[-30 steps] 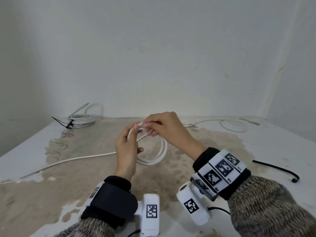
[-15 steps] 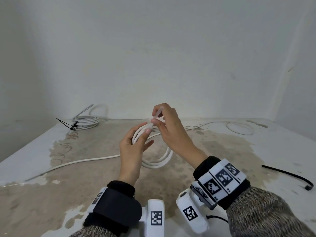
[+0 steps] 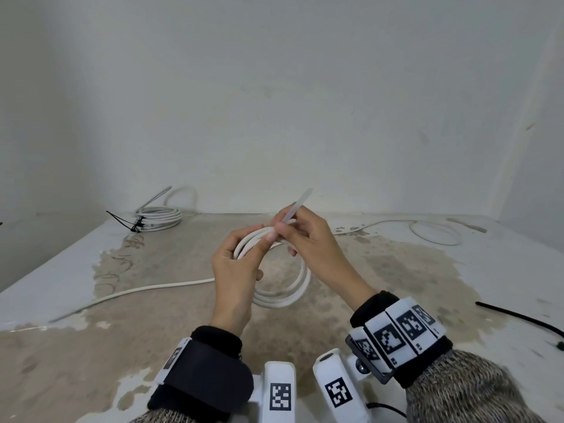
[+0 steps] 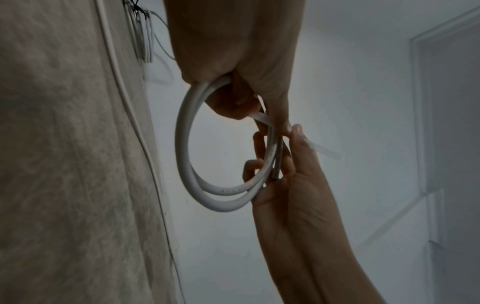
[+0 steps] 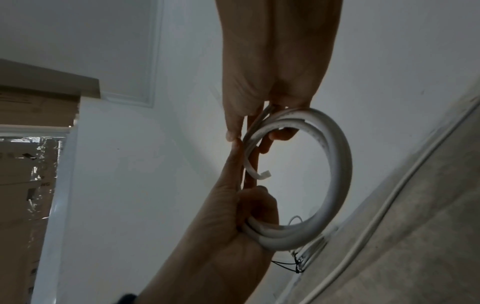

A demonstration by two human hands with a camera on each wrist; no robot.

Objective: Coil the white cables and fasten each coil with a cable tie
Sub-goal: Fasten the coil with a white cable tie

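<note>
Above the table's middle, my left hand (image 3: pixel 259 248) grips a coil of white cable (image 3: pixel 290 296) by its upper left side. The coil's loose tail (image 3: pixel 137 291) trails left across the table. My right hand (image 3: pixel 293 230) pinches a pale cable tie (image 3: pixel 300 203) at the coil's top, and the tie's tail sticks up and to the right above the fingers. In the left wrist view the tie (image 4: pixel 327 151) crosses the coil (image 4: pixel 182 154) between thumb and fingers. In the right wrist view the tie's other end (image 5: pixel 252 168) curls inside the coil (image 5: pixel 342 164).
A coil (image 3: pixel 158 216) bound with black ties (image 3: pixel 122 219) lies at the back left by the wall. Another loose white cable (image 3: pixel 433 233) lies at the back right. A black cable tie (image 3: pixel 518 315) rests on the stained table (image 3: pixel 427 285) to the right.
The tie's tail has come up further above my right fingers. My left thumb has moved up along the coil towards the right hand, and both hands have stayed over the table's middle.
</note>
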